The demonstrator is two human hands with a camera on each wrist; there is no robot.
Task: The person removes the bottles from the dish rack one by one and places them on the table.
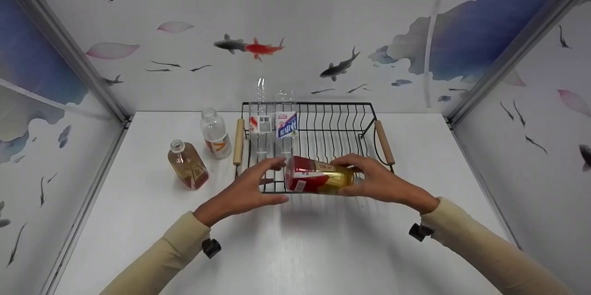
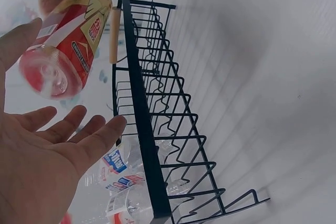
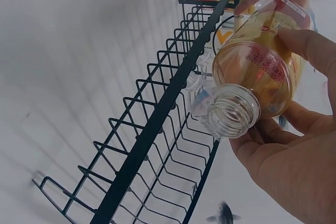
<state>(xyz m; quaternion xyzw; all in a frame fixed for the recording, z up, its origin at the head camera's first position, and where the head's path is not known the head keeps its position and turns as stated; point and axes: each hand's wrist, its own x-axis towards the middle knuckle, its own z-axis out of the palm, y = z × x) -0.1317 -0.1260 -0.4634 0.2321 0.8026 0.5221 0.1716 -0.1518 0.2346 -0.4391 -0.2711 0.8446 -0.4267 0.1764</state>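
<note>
Your right hand (image 1: pixel 378 183) has its fingers wrapped around the red-labelled bottle (image 1: pixel 317 181), which lies sideways, uncapped, in the air over the near edge of the wire rack (image 1: pixel 341 122) on the table (image 1: pixel 295 249). Your left hand (image 1: pixel 244 191) is spread flat, fingers relaxed, just beside the bottle's base and gripping nothing. Keep the base steady with that palm. Farther back, two clear bottles (image 1: pixel 273 122) stand in the rack's left end; leave them room.
</note>
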